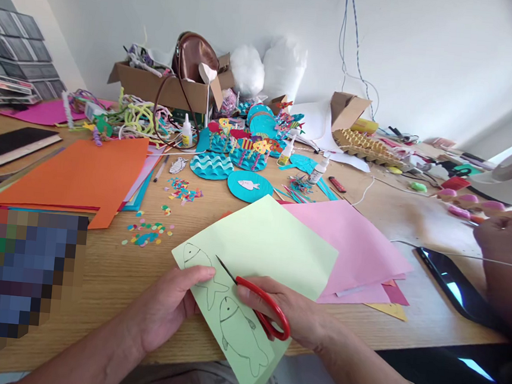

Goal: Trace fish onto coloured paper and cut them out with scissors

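Note:
A pale green sheet [278, 248] with two fish outlines drawn on it lies tilted near the table's front edge. My left hand [169, 304] holds its left edge, thumb on top over one fish drawing and fingers underneath. Red-handled scissors [286, 326] are gripped in my right hand [286, 308], fingers wrapped round the handles. Their dark blades point up and left over the sheet, between the upper fish and the blank paper; part of the blades is hidden.
Pink sheets [359, 243] lie to the right, beside a black phone [449, 280]. Orange paper [78, 170] and confetti [147, 232] are to the left. Blue discs [250, 187] and glue bottles stand behind. Another person's hand [503, 237] is at far right.

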